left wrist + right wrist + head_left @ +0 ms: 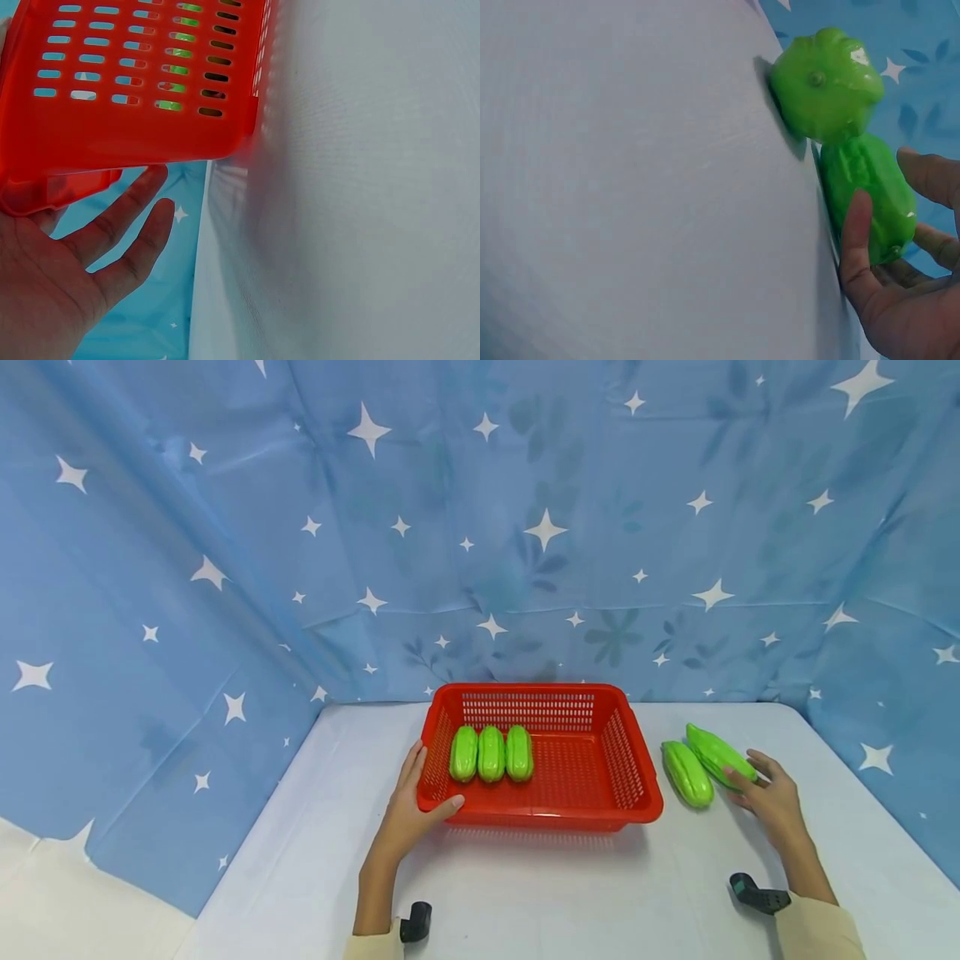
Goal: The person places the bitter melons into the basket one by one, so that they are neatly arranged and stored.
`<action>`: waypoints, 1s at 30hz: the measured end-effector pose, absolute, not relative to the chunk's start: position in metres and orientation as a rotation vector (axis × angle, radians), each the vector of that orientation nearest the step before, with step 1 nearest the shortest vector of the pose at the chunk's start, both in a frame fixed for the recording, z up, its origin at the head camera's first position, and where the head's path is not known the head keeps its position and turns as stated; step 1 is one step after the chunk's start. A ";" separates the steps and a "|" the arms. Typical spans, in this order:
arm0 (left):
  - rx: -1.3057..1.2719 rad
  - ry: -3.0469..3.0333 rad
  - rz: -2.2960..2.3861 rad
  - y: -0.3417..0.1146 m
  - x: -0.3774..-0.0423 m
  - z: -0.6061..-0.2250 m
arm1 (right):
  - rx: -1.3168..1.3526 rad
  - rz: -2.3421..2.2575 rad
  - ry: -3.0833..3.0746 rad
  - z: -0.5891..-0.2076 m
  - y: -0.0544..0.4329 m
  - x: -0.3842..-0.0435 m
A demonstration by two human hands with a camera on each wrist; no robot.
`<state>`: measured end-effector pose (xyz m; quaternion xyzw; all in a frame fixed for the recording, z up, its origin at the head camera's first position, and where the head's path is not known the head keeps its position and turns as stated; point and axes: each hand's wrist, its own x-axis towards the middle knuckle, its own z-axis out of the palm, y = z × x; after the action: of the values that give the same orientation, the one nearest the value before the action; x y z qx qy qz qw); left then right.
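A ridged green fruit (708, 750) is lying on the surface (540, 902), its near end among the parted fingers of the right hand (776, 802); I cannot tell whether they are pinching it. Its skin is looking slick, so I'd be favouring an even squeeze from opposite sides, clear of the second fruit (687, 774), which is sitting just beside it, toward the left hand (408, 818). That hand is spreading straight fingers along the red basket's (532, 814) outer side, thumb over the rim; light steadying seems enough. Inside, nearer the left hand, three more fruits (491, 754) are resting side by side. Beyond both hands, a starry blue cloth (540, 568) is hanging.
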<state>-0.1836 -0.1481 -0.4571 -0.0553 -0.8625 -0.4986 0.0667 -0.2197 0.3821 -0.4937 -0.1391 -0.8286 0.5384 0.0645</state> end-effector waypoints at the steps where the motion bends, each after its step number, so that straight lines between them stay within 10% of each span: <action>1: -0.167 -2.600 -1.501 -0.148 -0.183 -0.457 | -0.410 1.628 -2.501 -0.494 0.382 -0.220; 30: -0.148 -2.603 -1.497 -0.149 -0.184 -0.459 | -0.703 2.166 -1.991 -0.503 0.389 -0.220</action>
<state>-0.1843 -0.1486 -0.4591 -0.0491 -0.8638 -0.4968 0.0677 -0.2202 0.3892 -0.5034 -0.2321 -0.6571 0.7148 0.0585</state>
